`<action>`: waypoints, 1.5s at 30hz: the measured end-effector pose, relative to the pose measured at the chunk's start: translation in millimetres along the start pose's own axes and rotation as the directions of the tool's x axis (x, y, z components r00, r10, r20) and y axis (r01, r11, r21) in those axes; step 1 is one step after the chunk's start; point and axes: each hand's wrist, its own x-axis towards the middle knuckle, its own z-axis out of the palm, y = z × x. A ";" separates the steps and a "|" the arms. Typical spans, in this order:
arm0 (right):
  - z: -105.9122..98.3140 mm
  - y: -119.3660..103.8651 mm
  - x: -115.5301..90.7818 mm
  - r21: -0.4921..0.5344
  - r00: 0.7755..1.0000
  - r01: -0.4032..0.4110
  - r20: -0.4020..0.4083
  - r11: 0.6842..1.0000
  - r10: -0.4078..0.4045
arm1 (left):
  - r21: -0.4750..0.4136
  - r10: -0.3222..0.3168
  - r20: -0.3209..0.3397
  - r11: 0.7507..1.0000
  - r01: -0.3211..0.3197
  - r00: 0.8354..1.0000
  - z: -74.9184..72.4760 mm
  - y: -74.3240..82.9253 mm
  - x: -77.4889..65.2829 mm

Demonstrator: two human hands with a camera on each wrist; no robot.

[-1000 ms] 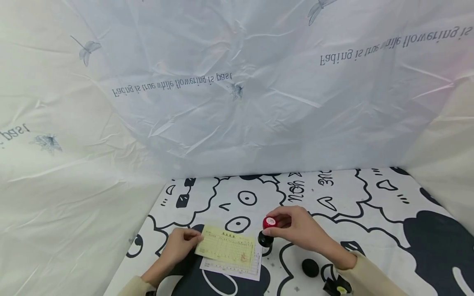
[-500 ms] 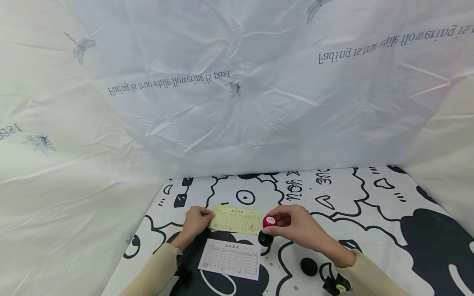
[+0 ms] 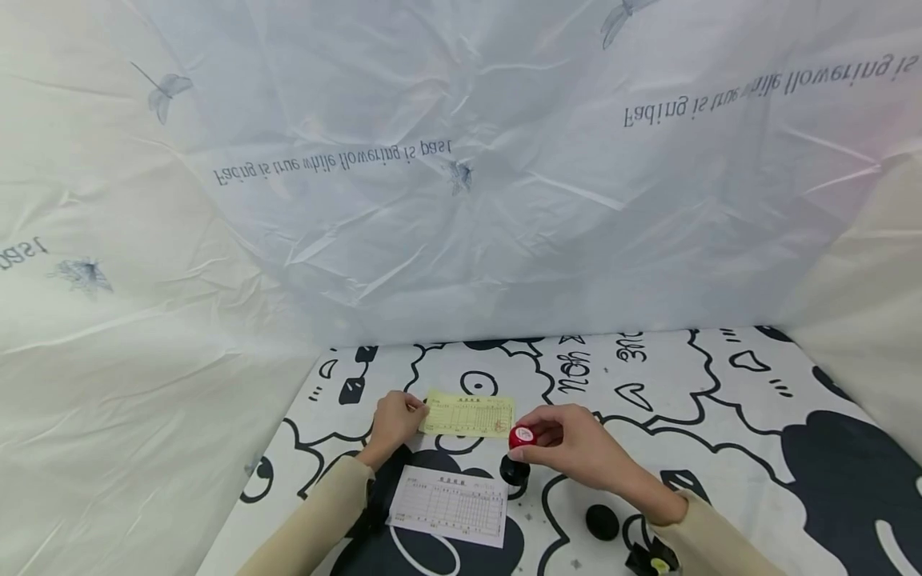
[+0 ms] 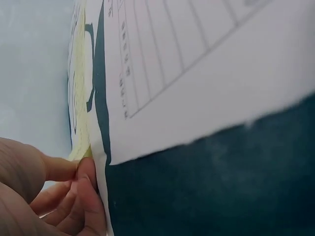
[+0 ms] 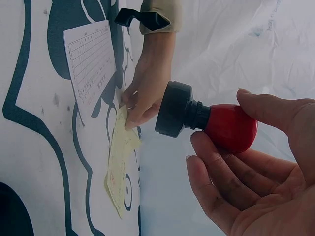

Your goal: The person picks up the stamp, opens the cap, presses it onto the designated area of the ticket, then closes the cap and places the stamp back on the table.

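My left hand (image 3: pixel 395 422) pinches the left edge of a yellow printed form (image 3: pixel 468 414), which lies at the back of the white form pad. In the left wrist view, thumb and finger meet on the yellow sheet's corner (image 4: pixel 84 150). A red mark shows at the yellow form's right end. My right hand (image 3: pixel 576 448) holds a stamp by its round red knob (image 5: pixel 231 128); its black base (image 5: pixel 174 109) points toward the table side. A white printed form (image 3: pixel 450 506) lies nearer me, apart from the yellow one.
A round black disc (image 3: pixel 602 522) lies on the cartoon-patterned tablecloth (image 3: pixel 727 448) right of the white form. My right sleeve partly covers a black object with a yellow-green spot (image 3: pixel 651 558). A pale printed curtain (image 3: pixel 461 240) rises behind the table.
My left hand has carried the yellow form off the white one, away from me and slightly right. The white form is now uncovered. My right hand has stayed nearly still with the stamp.
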 end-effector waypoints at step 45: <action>58.4 13.1 -0.3 0.117 0.981 0.014 0.191 0.993 -0.036 | 0.350 0.756 0.592 0.071 -0.934 0.279 -77.0 -99.3 -131.1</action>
